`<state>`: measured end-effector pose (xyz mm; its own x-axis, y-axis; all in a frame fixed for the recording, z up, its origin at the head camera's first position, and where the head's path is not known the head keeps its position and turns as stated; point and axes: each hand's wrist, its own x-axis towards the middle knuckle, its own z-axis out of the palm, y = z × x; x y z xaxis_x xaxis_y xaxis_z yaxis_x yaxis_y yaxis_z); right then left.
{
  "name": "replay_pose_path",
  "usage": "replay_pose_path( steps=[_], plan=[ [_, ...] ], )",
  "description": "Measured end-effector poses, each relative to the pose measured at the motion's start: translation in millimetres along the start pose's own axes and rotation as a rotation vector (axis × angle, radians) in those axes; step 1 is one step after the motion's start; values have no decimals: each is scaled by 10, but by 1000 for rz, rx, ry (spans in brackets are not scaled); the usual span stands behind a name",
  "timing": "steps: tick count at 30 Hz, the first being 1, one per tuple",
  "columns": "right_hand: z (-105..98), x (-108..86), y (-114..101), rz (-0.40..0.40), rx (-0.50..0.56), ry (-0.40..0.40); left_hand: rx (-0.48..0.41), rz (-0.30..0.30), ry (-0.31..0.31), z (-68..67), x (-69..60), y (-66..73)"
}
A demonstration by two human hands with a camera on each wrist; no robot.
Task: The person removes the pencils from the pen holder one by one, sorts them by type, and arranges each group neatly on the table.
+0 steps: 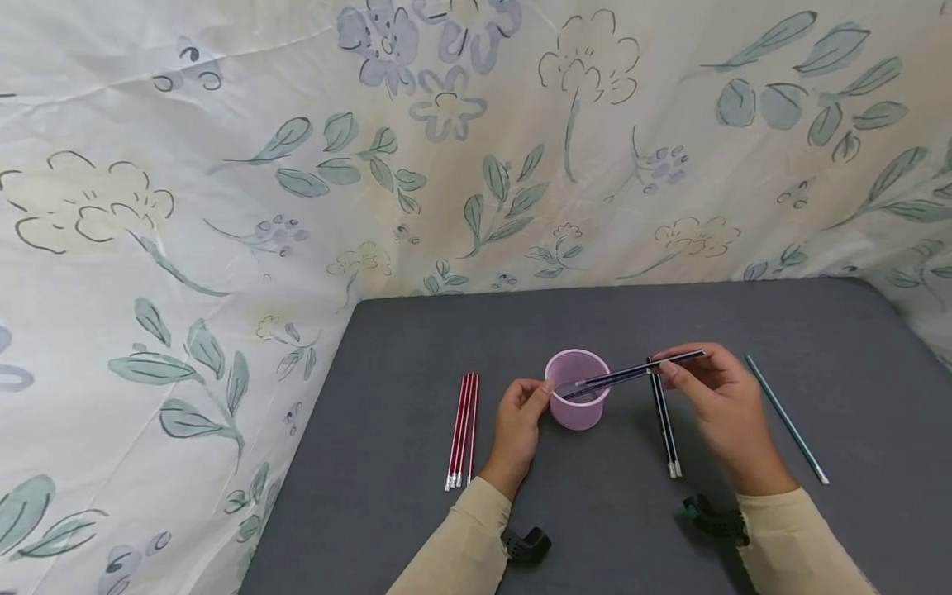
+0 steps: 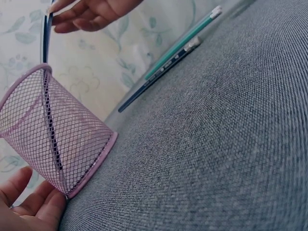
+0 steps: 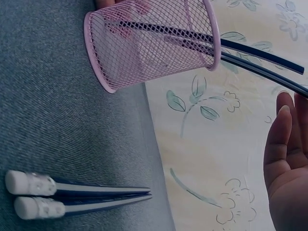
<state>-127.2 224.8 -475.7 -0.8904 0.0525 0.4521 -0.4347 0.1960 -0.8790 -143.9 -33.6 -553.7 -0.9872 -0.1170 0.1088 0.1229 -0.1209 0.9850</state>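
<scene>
A pink mesh pencil cup (image 1: 579, 415) stands upright on the dark grey table. My left hand (image 1: 515, 430) holds its left side between thumb and fingers. Two dark striped pencils (image 3: 262, 57) lean inside the cup, their upper ends sticking out over the rim toward the right. My right hand (image 1: 725, 417) pinches one of them near its upper end, to the right of the cup. Two more dark pencils (image 1: 664, 430) with white erasers lie side by side on the table, just left of the right hand.
Several red pencils (image 1: 463, 430) lie together left of the left hand. A teal pencil (image 1: 788, 421) lies to the right of the right hand. Floral cloth (image 1: 446, 207) hangs behind the table's far edge. A black wrist device (image 1: 526, 545) sits at the left cuff.
</scene>
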Motion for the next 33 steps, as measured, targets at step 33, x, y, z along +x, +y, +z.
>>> replay_pose_path(
  steps=[33],
  plan=[
    [-290,88,-306,24,307,182,0,-28,5,4,-23,126]
  ],
)
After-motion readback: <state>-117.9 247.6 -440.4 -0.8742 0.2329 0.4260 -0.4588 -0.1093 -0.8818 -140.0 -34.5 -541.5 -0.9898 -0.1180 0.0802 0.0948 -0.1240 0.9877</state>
